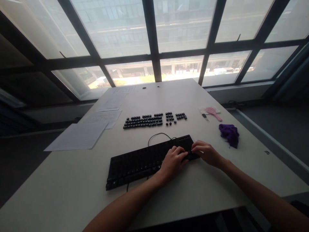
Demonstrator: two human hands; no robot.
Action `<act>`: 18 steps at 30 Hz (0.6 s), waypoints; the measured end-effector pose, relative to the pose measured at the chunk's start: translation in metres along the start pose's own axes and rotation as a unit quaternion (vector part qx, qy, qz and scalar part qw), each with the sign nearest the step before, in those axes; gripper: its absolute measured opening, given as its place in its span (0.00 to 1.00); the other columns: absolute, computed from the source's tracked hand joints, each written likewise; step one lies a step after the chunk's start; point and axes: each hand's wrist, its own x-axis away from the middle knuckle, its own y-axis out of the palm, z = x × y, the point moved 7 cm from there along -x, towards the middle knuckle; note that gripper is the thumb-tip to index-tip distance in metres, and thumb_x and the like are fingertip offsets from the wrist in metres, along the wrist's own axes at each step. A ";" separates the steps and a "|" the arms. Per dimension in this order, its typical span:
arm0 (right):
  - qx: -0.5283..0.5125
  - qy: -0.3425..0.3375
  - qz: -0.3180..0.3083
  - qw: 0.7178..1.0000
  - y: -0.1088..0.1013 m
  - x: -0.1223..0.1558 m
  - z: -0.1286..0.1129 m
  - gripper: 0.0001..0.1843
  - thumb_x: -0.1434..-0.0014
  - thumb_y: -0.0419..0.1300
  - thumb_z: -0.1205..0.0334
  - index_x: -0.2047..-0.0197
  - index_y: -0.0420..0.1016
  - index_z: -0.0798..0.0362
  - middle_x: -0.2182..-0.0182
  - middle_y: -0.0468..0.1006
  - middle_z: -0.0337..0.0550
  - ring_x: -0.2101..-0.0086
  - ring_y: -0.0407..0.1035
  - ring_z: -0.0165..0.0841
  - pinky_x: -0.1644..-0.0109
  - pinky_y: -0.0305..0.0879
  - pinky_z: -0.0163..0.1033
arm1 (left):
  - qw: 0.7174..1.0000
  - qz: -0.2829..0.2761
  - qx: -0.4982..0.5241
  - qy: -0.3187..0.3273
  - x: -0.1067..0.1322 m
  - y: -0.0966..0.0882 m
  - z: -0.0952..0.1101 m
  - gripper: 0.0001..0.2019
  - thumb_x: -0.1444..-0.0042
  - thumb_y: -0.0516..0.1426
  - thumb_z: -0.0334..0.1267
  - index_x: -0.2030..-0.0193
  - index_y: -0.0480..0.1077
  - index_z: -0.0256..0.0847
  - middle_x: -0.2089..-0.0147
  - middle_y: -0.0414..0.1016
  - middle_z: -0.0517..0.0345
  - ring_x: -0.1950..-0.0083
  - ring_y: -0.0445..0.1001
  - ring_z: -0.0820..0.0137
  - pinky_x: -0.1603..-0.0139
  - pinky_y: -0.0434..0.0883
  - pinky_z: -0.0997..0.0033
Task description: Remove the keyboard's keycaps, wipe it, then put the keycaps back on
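A black keyboard base lies at a slant on the white table, its cable looping behind it. Both hands rest on its right end. My left hand is curled, fingers bent down onto the keyboard. My right hand is pinched at the keyboard's right edge; what its fingertips hold is too small to name. Several loose black keycaps are laid out in rows further back.
Paper sheets lie at the table's left. A pink hairbrush and a small tool sit at the right, with a purple cloth nearer me. Large windows stand behind the table.
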 end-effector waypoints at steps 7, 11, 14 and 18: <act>0.023 -0.006 -0.019 1.000 -0.001 -0.001 -0.006 0.11 0.33 0.55 0.67 0.64 0.77 0.51 0.63 0.77 0.46 0.62 0.71 0.35 0.58 0.70 0.41 | 1.000 -0.004 0.000 0.002 0.000 -0.001 0.001 0.16 0.39 0.62 0.38 0.45 0.74 0.44 0.48 0.74 0.52 0.49 0.68 0.60 0.49 0.71 0.58; 0.066 0.001 -0.043 0.997 0.000 0.004 -0.010 0.11 0.33 0.56 0.66 0.67 0.75 0.51 0.59 0.77 0.48 0.57 0.70 0.38 0.55 0.70 0.45 | 1.000 -0.004 -0.001 -0.004 0.000 0.000 -0.001 0.16 0.39 0.62 0.39 0.45 0.74 0.44 0.49 0.74 0.52 0.48 0.69 0.61 0.49 0.71 0.58; 0.087 0.013 -0.038 0.995 -0.001 0.008 -0.013 0.12 0.34 0.57 0.65 0.70 0.74 0.51 0.57 0.77 0.48 0.55 0.69 0.40 0.53 0.70 0.47 | 1.000 -0.006 0.004 -0.006 0.000 0.002 0.003 0.16 0.39 0.62 0.40 0.45 0.74 0.43 0.49 0.74 0.52 0.48 0.69 0.60 0.48 0.71 0.58; 0.097 0.017 0.034 0.995 -0.010 -0.007 -0.026 0.10 0.34 0.58 0.64 0.67 0.76 0.51 0.59 0.77 0.48 0.57 0.70 0.41 0.54 0.69 0.47 | 1.000 0.020 0.023 0.001 0.002 -0.021 0.009 0.17 0.39 0.62 0.42 0.45 0.74 0.43 0.48 0.75 0.51 0.48 0.69 0.60 0.48 0.71 0.58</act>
